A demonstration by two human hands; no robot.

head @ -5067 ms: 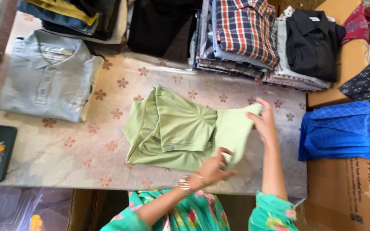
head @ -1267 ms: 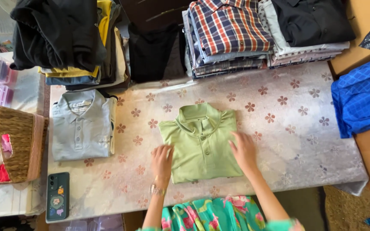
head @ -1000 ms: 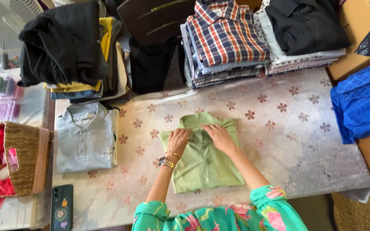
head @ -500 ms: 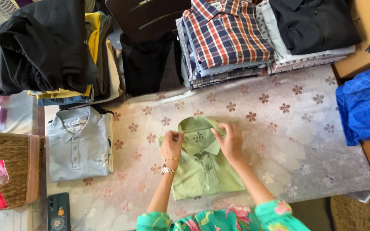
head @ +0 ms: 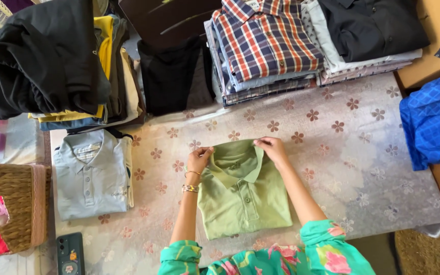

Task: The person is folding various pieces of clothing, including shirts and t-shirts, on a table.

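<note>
Pinching one green polo shirt (head: 243, 196) collar, two hands (left hand (head: 198, 159), right hand (head: 272, 149)).

A table (head: 362, 168) covered in a pale cloth printed with small reddish flowers. A folded green polo shirt (head: 243, 196) lies near its front edge. Left of that shirt lies a folded grey polo shirt (head: 91, 175). Behind it, along the far edge, stand stacks of folded shirts (head: 271, 46) and dark clothes (head: 52, 61).

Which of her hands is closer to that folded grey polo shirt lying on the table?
The left hand. It grips the green shirt's collar on the side facing the grey polo shirt; the right hand holds the collar's far end.
</note>
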